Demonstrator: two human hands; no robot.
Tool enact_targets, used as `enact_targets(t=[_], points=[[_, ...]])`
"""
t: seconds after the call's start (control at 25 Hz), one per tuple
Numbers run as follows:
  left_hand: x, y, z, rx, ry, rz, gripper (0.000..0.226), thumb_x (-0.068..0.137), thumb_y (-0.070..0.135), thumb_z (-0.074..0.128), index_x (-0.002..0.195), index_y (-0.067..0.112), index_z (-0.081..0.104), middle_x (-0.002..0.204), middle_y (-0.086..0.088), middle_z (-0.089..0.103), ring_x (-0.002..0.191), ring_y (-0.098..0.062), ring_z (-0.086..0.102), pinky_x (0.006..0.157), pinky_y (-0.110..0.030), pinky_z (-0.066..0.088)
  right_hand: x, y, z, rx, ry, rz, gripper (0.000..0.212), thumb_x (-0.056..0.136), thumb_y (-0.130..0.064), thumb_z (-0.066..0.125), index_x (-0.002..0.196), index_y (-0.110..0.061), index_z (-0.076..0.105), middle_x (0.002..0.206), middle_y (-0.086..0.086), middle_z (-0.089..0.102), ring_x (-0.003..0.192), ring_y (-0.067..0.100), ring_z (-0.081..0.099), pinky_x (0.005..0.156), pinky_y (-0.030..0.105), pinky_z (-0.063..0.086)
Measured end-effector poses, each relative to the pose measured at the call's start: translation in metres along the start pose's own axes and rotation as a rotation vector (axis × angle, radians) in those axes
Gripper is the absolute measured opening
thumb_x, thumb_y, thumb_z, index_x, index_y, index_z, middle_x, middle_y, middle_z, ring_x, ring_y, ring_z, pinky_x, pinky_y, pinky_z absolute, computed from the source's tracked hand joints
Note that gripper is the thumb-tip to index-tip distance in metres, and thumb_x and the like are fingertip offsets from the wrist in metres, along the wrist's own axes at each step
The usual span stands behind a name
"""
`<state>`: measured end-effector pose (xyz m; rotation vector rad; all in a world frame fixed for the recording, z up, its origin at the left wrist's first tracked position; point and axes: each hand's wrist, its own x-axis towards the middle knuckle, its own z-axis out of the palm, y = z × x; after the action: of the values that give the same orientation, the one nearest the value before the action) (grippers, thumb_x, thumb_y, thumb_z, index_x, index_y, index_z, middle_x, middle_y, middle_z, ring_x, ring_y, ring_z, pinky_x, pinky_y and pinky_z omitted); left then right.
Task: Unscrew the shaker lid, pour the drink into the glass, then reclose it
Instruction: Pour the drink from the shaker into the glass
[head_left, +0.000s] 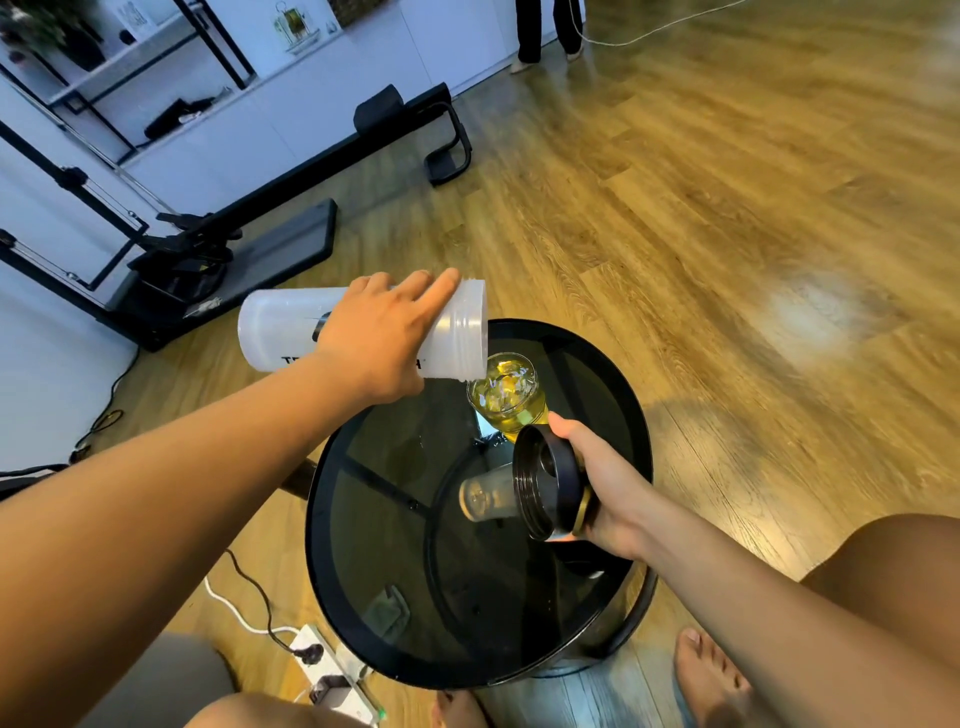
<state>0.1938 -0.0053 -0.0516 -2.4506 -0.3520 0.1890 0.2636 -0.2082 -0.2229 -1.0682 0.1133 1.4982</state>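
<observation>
Right now I am in the pouring step. My left hand (382, 338) is wrapped over the shaker (358, 328), fingers and thumb clamped round its pale body, and I hold it tipped almost flat, open threaded mouth pointing to my right and hanging just above the glass (506, 397). The glass stands on the far part of the round dark bench (363, 613) and already holds yellow drink, with what look like ice cubes in it. I see no clear stream leaving the shaker's mouth, and the body looks pale and empty through its side, so I judge the pour is at its end or nearly so.

My right hand (605, 486) grips the black lid (545, 483), fingers closed round its rim, threaded inside turned toward me. It hovers above the bench, just nearer to me than the glass. Under it on the bench lies a small clear cup (485, 496) on its side; whether it belongs to the shaker I cannot tell.

What is left is the reclosing. For that I must first bring the shaker upright, slowly, so the last drops on the lip fall in the glass and not on the bench. Then the lid has to turn face-down over the mouth, sit level on the threads and go round until snug. If it goes on crooked it will bind. The glass is close to both hands, so I should draw the shaker away from it before I start twisting.
</observation>
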Motion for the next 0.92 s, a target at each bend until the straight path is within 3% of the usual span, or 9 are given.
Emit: enact_targets(t=[0.28, 0.4, 0.48, 0.6, 0.76, 0.84, 0.92], points=[[-0.022, 0.016, 0.026, -0.263, 0.070, -0.070, 0.112, 0.066, 0.035, 0.088, 0.159, 0.015, 0.029, 0.140, -0.008, 0.054, 0.113, -0.040, 0.056, 0.096, -0.048, 0.045, -0.002, -0.002, 0.000, -0.005, -0.009, 0.005, 0.063, 0.087, -0.063, 0.063, 0.131, -0.017, 0.064, 0.128, 0.019, 0.069, 0.118, 0.039, 0.064, 0.104, 0.059, 0.050], [-0.026, 0.013, 0.034, -0.542, 0.113, -0.151, 0.108, 0.063, 0.039, 0.090, 0.153, 0.020, 0.032, 0.135, -0.004, 0.057, 0.110, -0.036, 0.060, 0.084, -0.042, 0.047, -0.001, -0.002, -0.001, -0.024, 0.000, 0.014, 0.064, 0.085, -0.064, 0.064, 0.131, -0.019, 0.064, 0.128, 0.018, 0.069, 0.118, 0.039, 0.064, 0.101, 0.059, 0.052], [-0.029, 0.012, 0.037, -0.821, 0.202, -0.261, 0.103, 0.062, 0.041, 0.094, 0.145, 0.025, 0.035, 0.130, 0.003, 0.057, 0.110, -0.024, 0.060, 0.082, -0.039, 0.049, -0.001, -0.002, -0.004, -0.026, -0.005, 0.015, 0.063, 0.084, -0.064, 0.066, 0.130, -0.020, 0.065, 0.127, 0.017, 0.070, 0.116, 0.039, 0.065, 0.098, 0.058, 0.054], [-0.051, 0.026, 0.047, -1.078, 0.374, -0.531, 0.107, 0.062, 0.041, 0.098, 0.145, 0.024, 0.033, 0.132, 0.014, 0.050, 0.114, -0.006, 0.053, 0.092, -0.027, 0.045, -0.002, 0.001, -0.011, -0.017, -0.061, 0.025, 0.060, 0.083, -0.063, 0.066, 0.128, -0.023, 0.067, 0.124, 0.017, 0.073, 0.115, 0.039, 0.068, 0.089, 0.054, 0.059], [-0.110, 0.070, 0.065, -1.302, 0.474, -0.938, 0.119, 0.052, 0.055, 0.095, 0.147, 0.022, 0.032, 0.134, 0.011, 0.052, 0.118, -0.009, 0.054, 0.101, -0.034, 0.046, -0.013, 0.010, -0.015, -0.026, -0.095, -0.001, 0.065, 0.085, -0.064, 0.063, 0.133, -0.020, 0.066, 0.129, 0.017, 0.072, 0.116, 0.037, 0.070, 0.083, 0.048, 0.060], [-0.139, 0.096, 0.069, -1.389, 0.526, -1.012, 0.119, 0.048, 0.063, 0.087, 0.146, 0.024, 0.033, 0.131, 0.015, 0.053, 0.116, -0.002, 0.054, 0.100, -0.028, 0.045, -0.017, 0.014, -0.017, -0.048, -0.072, -0.048, 0.067, 0.082, -0.063, 0.063, 0.132, -0.018, 0.068, 0.131, 0.015, 0.071, 0.118, 0.034, 0.070, 0.091, 0.047, 0.058], [-0.161, 0.113, 0.072, -1.446, 0.588, -0.994, 0.116, 0.049, 0.062, 0.087, 0.145, 0.027, 0.033, 0.127, 0.030, 0.053, 0.113, 0.010, 0.054, 0.096, -0.013, 0.044, -0.021, 0.020, -0.021, -0.081, -0.051, -0.097, 0.070, 0.080, -0.063, 0.064, 0.131, -0.016, 0.069, 0.133, 0.014, 0.070, 0.122, 0.033, 0.067, 0.107, 0.049, 0.049]])
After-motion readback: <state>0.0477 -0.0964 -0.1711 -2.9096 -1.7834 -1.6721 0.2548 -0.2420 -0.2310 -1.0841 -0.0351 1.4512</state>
